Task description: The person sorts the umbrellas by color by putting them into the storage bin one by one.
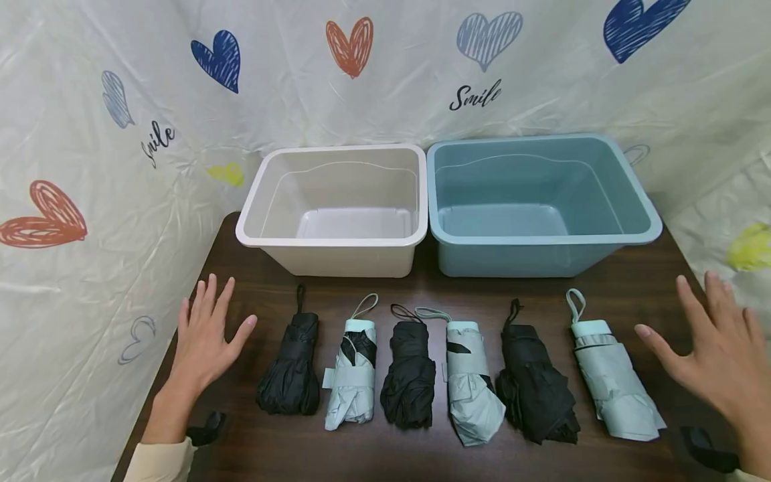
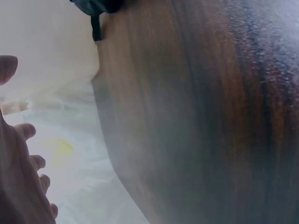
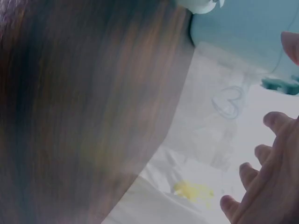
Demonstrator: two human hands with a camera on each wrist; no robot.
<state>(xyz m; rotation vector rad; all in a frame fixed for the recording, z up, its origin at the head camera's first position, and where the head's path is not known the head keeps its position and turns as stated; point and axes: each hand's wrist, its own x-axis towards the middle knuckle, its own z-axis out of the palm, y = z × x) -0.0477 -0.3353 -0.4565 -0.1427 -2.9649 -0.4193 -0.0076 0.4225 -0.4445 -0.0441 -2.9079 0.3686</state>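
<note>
Several folded umbrellas lie in a row on the dark wooden table, black ones alternating with pale green ones. My left hand (image 1: 205,341), fingers spread and holding nothing, is left of the leftmost black umbrella (image 1: 292,365). To its right come a pale green umbrella (image 1: 352,381), a black umbrella (image 1: 409,378), another pale green one, and a wider black umbrella (image 1: 536,381). The rightmost pale green umbrella (image 1: 617,388) lies nearest my right hand (image 1: 713,341), which is spread and holds nothing. In the wrist views, the left hand (image 2: 21,172) and right hand (image 3: 275,172) show with fingers extended.
Behind the umbrellas, a cream bin (image 1: 337,261) and a blue bin (image 1: 512,260) stand side by side, rims close together. A white sheet printed with hearts (image 1: 349,47) hangs behind the table (image 1: 271,448) and down its sides.
</note>
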